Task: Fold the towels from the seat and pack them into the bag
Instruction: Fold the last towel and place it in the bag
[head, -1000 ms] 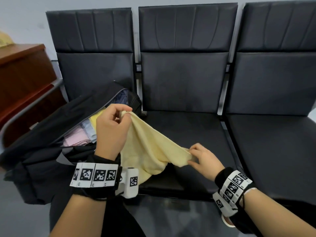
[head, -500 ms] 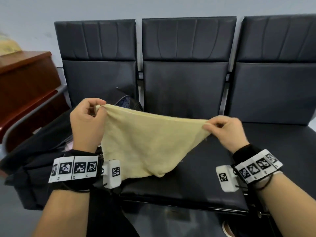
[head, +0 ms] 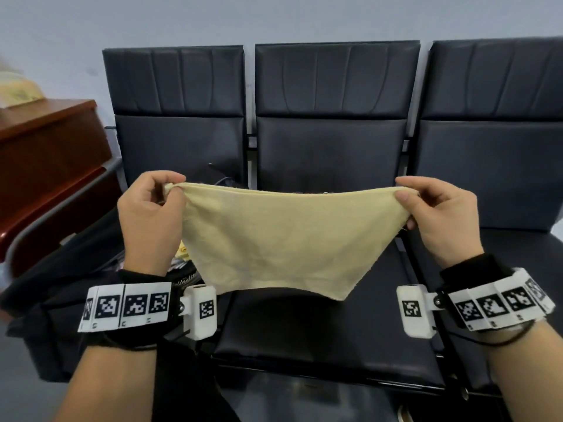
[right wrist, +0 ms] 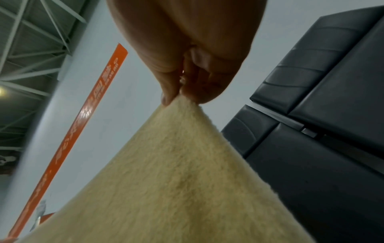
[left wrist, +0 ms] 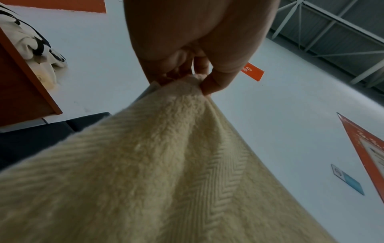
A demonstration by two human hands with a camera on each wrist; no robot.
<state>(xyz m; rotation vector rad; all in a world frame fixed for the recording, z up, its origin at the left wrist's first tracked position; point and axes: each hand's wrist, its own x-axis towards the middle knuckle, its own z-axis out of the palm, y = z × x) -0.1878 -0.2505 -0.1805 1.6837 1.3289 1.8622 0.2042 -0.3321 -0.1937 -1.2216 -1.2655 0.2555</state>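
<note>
Head view: towel (head: 283, 239) between left hand (head: 150, 220), right hand (head: 438, 214)

Towel (head: 280, 236): pale yellow terry cloth, fuzzy nap, herringbone weave band, seats (head: 332, 141): black leather-like padding, smooth, faint sheen, cabinet (head: 45, 153): glossy reddish wood, bag (head: 45, 303): matt black fabric
</note>
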